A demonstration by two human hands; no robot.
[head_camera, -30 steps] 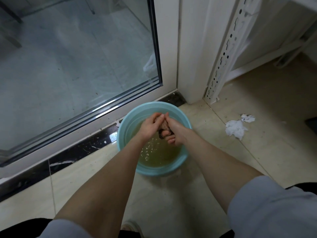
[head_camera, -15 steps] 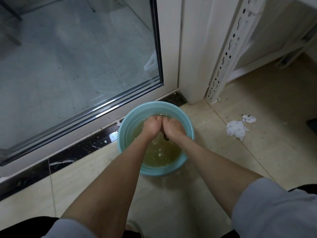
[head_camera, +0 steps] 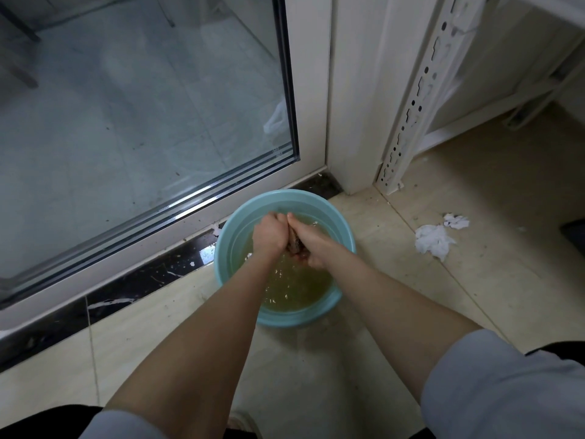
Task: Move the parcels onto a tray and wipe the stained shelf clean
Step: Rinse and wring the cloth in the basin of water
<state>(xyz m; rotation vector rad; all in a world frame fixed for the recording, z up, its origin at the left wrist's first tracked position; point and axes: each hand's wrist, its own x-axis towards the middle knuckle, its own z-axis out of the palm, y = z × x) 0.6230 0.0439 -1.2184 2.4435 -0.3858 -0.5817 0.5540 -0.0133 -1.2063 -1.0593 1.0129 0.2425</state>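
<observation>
On the tiled floor point(head_camera: 474, 296) by the glass door point(head_camera: 126, 115), we clench a dark cloth point(head_camera: 294, 244) in our left grip point(head_camera: 269, 236) and right grip point(head_camera: 311, 248) over the basin point(head_camera: 222, 267).

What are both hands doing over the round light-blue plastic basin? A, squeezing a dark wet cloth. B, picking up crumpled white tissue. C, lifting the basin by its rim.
A: the left hand and right hand grip a dark wet cloth between them above the round light-blue plastic basin of yellowish water.

Cloth point(head_camera: 295, 245) over basin point(head_camera: 345, 232), tissues point(head_camera: 432, 240) to its right
</observation>
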